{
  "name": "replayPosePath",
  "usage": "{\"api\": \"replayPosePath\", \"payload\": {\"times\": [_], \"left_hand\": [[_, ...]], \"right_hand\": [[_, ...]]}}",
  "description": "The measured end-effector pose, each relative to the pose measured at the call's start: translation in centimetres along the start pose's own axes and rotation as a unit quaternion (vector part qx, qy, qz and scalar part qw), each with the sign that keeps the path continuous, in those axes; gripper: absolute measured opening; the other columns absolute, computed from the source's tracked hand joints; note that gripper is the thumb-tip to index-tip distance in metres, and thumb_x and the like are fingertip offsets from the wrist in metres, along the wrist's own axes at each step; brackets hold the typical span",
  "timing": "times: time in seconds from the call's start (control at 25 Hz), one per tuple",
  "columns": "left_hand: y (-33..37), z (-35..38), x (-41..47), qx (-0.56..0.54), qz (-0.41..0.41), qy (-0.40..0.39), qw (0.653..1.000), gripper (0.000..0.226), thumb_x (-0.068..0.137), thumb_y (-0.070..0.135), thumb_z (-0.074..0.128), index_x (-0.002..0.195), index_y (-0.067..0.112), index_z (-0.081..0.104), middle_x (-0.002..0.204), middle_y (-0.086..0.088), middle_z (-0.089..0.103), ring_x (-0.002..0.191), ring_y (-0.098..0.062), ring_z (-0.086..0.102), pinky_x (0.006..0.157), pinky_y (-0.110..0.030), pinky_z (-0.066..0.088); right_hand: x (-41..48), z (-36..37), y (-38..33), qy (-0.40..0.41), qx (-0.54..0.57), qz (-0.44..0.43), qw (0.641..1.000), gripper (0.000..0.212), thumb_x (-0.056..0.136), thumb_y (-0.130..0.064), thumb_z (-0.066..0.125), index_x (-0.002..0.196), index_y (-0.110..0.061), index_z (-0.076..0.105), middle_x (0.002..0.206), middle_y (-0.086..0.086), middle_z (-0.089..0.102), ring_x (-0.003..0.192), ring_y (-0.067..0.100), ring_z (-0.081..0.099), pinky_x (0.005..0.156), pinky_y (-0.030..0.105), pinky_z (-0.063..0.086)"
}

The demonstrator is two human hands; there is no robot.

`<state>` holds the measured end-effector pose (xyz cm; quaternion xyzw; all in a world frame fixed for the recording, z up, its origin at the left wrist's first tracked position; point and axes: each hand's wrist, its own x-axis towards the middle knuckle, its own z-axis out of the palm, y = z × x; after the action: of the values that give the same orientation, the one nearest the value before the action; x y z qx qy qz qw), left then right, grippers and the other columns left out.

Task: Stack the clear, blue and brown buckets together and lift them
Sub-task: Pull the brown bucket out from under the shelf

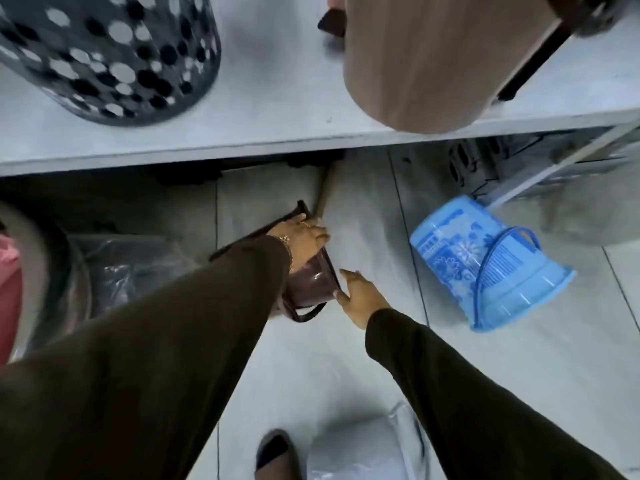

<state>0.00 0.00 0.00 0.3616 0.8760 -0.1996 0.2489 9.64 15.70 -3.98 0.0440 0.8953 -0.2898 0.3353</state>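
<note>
The left hand point(306, 242) gripped the brown bucket point(311, 282) at its side, on the floor point(346, 358) below the table point(277, 109). The right hand point(362, 296) was open, fingers spread, touching the bucket's rim and holding nothing. The blue bucket point(485, 265) lay tipped to the right, well apart.

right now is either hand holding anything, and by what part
The left hand grips the brown bucket by its rim. The right hand is open beside the bucket, holding nothing.
</note>
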Motion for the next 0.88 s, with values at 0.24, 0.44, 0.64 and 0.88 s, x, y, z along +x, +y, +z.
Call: {"api": "replayPosePath", "payload": {"times": [0.24, 0.44, 0.64, 0.88], "left_hand": [[-0.6, 1.7, 0.7, 0.049, 0.104, 0.016, 0.993, 0.040, 0.095, 0.018, 0.052, 0.135, 0.023, 0.054, 0.137, 0.000, 0.056, 0.131, -0.021, 0.051, 0.120, -0.039, 0.027], [-5.4, -0.1, -7.3, -0.098, 0.125, -0.003, 0.987, 0.034, 0.096, 0.028, 0.053, 0.128, 0.029, 0.061, 0.124, -0.001, 0.062, 0.115, -0.025, 0.060, 0.092, -0.040, 0.054], [0.7, 6.1, -12.1, -0.186, 0.000, -0.030, 0.982, 0.031, 0.095, 0.017, 0.050, 0.123, 0.026, 0.060, 0.120, -0.002, 0.063, 0.108, -0.027, 0.065, 0.085, -0.041, 0.056], [8.1, 9.1, -10.4, -0.201, -0.044, -0.009, 0.979, 0.043, 0.085, -0.006, 0.054, 0.121, 0.017, 0.058, 0.117, -0.007, 0.062, 0.103, -0.032, 0.064, 0.079, -0.041, 0.056]], "right_hand": [[2.2, 3.2, -0.6, 0.051, 0.128, -0.011, 0.990, 0.020, 0.089, -0.020, 0.069, 0.101, -0.004, 0.066, 0.103, 0.014, 0.074, 0.096, 0.033, 0.070, 0.091, 0.043, 0.056], [-1.4, 1.2, -4.0, 0.101, -0.153, -0.201, 0.962, 0.026, 0.094, -0.033, 0.059, 0.112, -0.017, 0.069, 0.097, 0.008, 0.076, 0.089, 0.030, 0.069, 0.076, 0.035, 0.057], [-3.0, 2.1, -5.1, 0.017, -0.384, -0.234, 0.893, 0.024, 0.093, -0.008, 0.050, 0.104, -0.016, 0.070, 0.096, 0.007, 0.073, 0.093, 0.029, 0.065, 0.076, 0.037, 0.056], [-3.8, 4.7, 0.1, -0.008, -0.390, -0.170, 0.905, 0.026, 0.094, -0.011, 0.049, 0.111, -0.018, 0.067, 0.105, 0.005, 0.074, 0.099, 0.026, 0.063, 0.086, 0.038, 0.056]]}}
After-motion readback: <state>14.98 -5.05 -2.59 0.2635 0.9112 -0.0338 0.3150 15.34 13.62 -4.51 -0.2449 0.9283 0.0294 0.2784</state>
